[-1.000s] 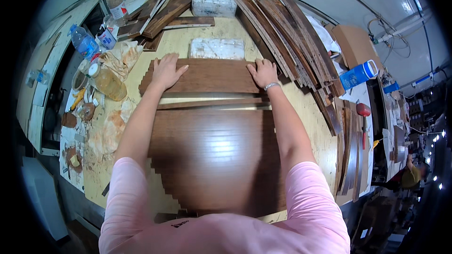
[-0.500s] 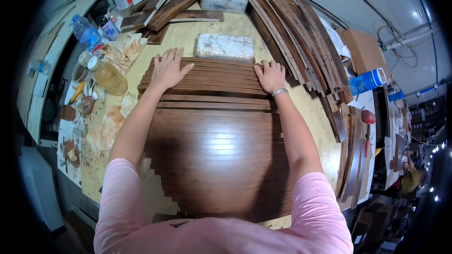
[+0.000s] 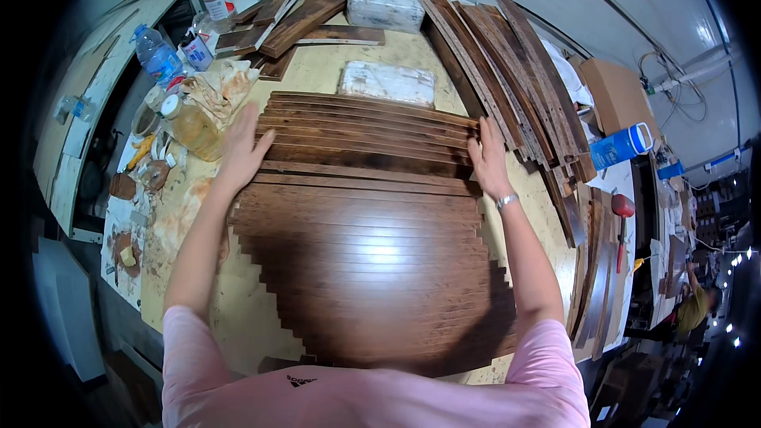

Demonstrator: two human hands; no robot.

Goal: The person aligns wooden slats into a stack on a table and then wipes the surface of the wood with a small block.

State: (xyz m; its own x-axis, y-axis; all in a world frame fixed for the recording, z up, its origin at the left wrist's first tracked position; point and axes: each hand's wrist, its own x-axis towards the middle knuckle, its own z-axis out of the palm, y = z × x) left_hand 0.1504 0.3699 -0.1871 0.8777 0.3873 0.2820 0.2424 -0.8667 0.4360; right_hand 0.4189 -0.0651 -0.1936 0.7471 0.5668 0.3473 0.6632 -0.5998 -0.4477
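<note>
Head view: dark wooden slats lie edge to edge on the workbench. Left hand presses flat, fingers spread, against their left ends; right hand likewise against their right ends. Judged stiff, thin, moderately light and smooth-faced, prone to sliding; best gripped by the end edges.

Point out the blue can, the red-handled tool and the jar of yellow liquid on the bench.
blue can (image 3: 621, 146), head view, middle of its side.
red-handled tool (image 3: 623, 206), head view, red grip.
jar of yellow liquid (image 3: 193, 127), head view, glass body.
</note>
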